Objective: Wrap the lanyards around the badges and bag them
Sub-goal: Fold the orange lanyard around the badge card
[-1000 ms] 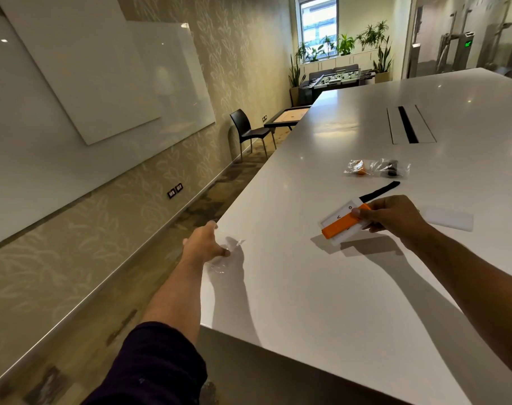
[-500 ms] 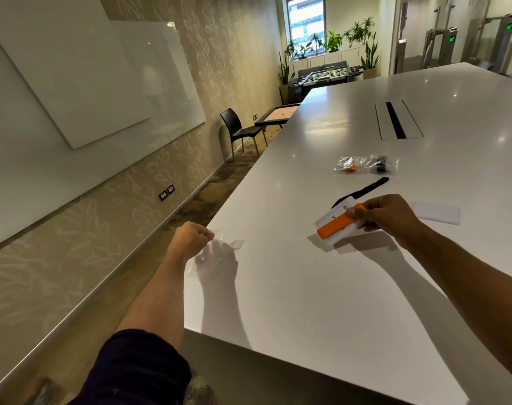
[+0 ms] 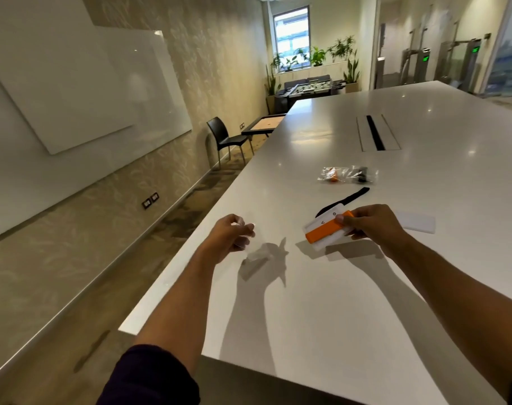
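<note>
My right hand [image 3: 371,225] grips a white badge [image 3: 326,229] with an orange lanyard wound around its middle, held just above the white table [image 3: 322,302]. A black lanyard [image 3: 345,198] lies on the table behind that badge. My left hand [image 3: 229,232] pinches a clear plastic bag [image 3: 253,252] that hangs down over the table near its left edge. Farther back lies a clear bag [image 3: 346,174] holding orange and black items. A bare white badge [image 3: 417,222] rests flat to the right of my right hand.
The table's left edge runs close by my left hand, with carpeted floor below. A cable slot [image 3: 376,133] is set into the tabletop farther back. A black chair [image 3: 227,137] and a small table [image 3: 263,125] stand by the wall.
My left hand has lifted the clear bag off the table's left edge and brought it rightward toward the badge. My right hand keeps its hold on the wrapped badge.
</note>
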A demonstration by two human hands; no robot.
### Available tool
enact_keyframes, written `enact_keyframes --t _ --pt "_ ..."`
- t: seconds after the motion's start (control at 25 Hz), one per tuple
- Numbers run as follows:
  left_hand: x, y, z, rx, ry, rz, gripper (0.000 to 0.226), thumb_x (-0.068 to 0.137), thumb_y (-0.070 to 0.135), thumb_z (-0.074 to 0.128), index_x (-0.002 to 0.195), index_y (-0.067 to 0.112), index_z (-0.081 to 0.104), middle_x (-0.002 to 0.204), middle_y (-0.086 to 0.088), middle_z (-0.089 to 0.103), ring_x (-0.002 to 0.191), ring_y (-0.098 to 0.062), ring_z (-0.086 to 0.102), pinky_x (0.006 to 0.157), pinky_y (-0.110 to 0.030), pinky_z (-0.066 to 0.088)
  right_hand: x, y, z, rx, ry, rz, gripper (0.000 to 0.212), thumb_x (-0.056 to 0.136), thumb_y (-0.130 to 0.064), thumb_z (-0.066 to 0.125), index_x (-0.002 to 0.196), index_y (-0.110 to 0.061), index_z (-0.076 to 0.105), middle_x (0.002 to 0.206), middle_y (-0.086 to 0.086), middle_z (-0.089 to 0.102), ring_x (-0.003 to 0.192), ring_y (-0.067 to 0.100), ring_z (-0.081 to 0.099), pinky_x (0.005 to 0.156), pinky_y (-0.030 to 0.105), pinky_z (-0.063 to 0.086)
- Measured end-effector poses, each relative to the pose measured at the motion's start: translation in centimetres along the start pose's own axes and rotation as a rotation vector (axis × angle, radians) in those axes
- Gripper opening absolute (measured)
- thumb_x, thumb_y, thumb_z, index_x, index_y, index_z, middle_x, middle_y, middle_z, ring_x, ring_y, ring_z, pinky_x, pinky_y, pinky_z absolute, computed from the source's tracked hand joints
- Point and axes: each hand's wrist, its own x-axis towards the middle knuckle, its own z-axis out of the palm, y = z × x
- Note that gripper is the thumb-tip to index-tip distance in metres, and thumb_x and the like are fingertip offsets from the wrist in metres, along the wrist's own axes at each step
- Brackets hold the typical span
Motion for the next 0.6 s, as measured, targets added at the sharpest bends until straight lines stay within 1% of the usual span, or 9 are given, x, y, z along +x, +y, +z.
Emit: enact_keyframes --t 0.08,0.16,0.24,0.32,0.4,0.44,0.48,0.52,0.6 --pt "0.8 -0.7 3.4 -0.051 -0.063 -0.04 0.026 0.091 0.002 0.069 0.09 0.014 0.046 0.079 -0.016 0.063 0.056 -0.021 0.056 0.06 -0.03 0.05 -0.3 0.1 -0.8 0.019 0.057 -0.011 0.029 0.076 -0.03 0.089 0.087 -0.005 0.078 0.076 0.012 0.077 0.066 0.021 0.075 0.056 0.024 0.058" --pt "1.3 -1.3 6.7 -0.046 -0.086 -0.081 0.027 0.091 -0.003 0.063 0.103 0.01 0.042 0.08 -0.018 0.058 0.059 -0.024 0.057 0.065 -0.039 0.055 -0.5 0.2 -1.5 0.038 0.122 -0.016 0.03 0.078 -0.028 0.088 0.088 -0.002 0.077 0.077 0.015 0.076 0.063 0.018 0.073 0.053 0.022 0.057" --pt "1.6 -1.8 9.7 -0.068 -0.096 -0.108 0.033 0.091 -0.006 0.061 0.11 0.009 0.04 0.081 -0.022 0.062 0.056 -0.024 0.062 0.071 -0.047 0.057 -0.8 0.4 -2.4 0.049 0.175 -0.011 0.032 0.079 -0.027 0.087 0.09 0.001 0.076 0.08 0.018 0.076 0.068 0.022 0.074 0.054 0.024 0.057" --pt "1.8 -2.2 12.0 -0.135 -0.132 -0.129 0.038 0.09 -0.01 0.059 0.114 0.009 0.036 0.082 -0.027 0.067 0.05 -0.024 0.061 0.08 -0.05 0.054 -1.1 0.8 -3.3 0.058 0.207 0.0 0.034 0.08 -0.027 0.086 0.093 0.003 0.075 0.084 0.02 0.075 0.075 0.029 0.075 0.059 0.029 0.058" --pt "1.9 -2.4 13.5 -0.118 -0.166 -0.141 0.041 0.089 -0.008 0.064 0.116 0.006 0.038 0.081 -0.025 0.069 0.052 -0.025 0.063 0.079 -0.046 0.053 -1.4 1.1 -4.1 0.061 0.229 0.014 0.035 0.081 -0.026 0.086 0.095 0.004 0.074 0.087 0.021 0.075 0.078 0.031 0.074 0.061 0.03 0.059" --pt "2.0 -2.5 13.9 -0.019 -0.151 -0.122 0.045 0.086 -0.002 0.07 0.119 0.006 0.04 0.08 -0.021 0.07 0.058 -0.026 0.066 0.075 -0.043 0.054 -1.5 1.2 -4.4 0.057 0.236 0.018 0.035 0.081 -0.026 0.085 0.096 0.004 0.074 0.087 0.02 0.075 0.077 0.03 0.074 0.061 0.03 0.059" --pt "2.1 -2.7 14.3 0.151 -0.104 -0.074 0.053 0.083 0.008 0.077 0.122 0.008 0.042 0.084 -0.016 0.069 0.067 -0.027 0.067 0.075 -0.042 0.056 -1.6 1.2 -4.7 0.056 0.241 0.02 0.035 0.081 -0.026 0.085 0.096 0.004 0.074 0.087 0.019 0.075 0.077 0.029 0.074 0.061 0.03 0.06" --pt "2.2 -2.9 14.7 0.375 -0.027 -0.006 0.062 0.078 0.021 0.083 0.125 0.012 0.043 0.093 -0.013 0.066 0.078 -0.027 0.067 0.078 -0.042 0.056 -1.7 1.3 -5.0 0.056 0.248 0.022 0.036 0.081 -0.027 0.086 0.096 0.003 0.074 0.087 0.019 0.075 0.077 0.028 0.074 0.061 0.03 0.06" --pt "2.1 -3.5 15.1 0.835 0.246 0.172 0.076 0.07 0.043 0.085 0.129 0.019 0.043 0.115 -0.01 0.055 0.101 -0.03 0.058 0.089 -0.043 0.05 -2.0 1.4 -5.5 0.061 0.26 0.031 0.034 0.08 -0.028 0.086 0.094 0.001 0.075 0.085 0.016 0.075 0.074 0.026 0.074 0.06 0.029 0.06"
